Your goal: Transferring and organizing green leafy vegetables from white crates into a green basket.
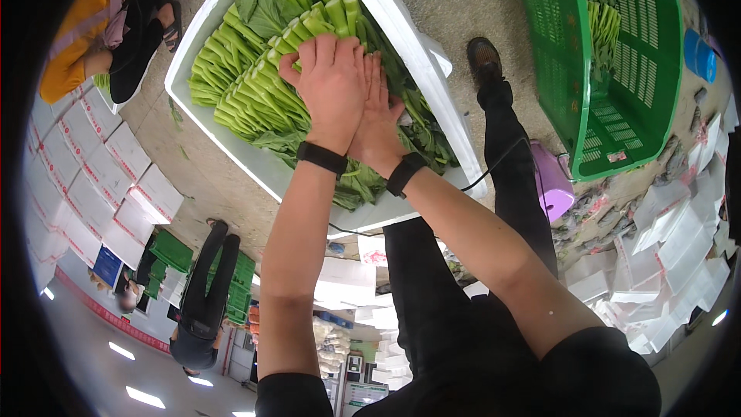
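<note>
My left hand [330, 89] presses down on green leafy stalks [266, 96] packed in a white foam box [185, 46]. Its fingers bend over the cut ends, and the thumb stands out to the left. Close against it, my right hand [378, 127] lies on the greens, fingers stretched forward and partly covered by the left hand. Neither hand appears to grip a stalk, though the left fingertips are partly hidden. The stalks lie in rows with cut ends showing; loose leaves [270, 11] rest among them and along the box's right side.
A green plastic crate [552, 54] holding more stalks stands at right, near a purple stool [552, 185] and a blue container [699, 55]. White boxes [85, 162] are stacked at left. A person in orange [77, 38] sits at upper left; others stand farther off.
</note>
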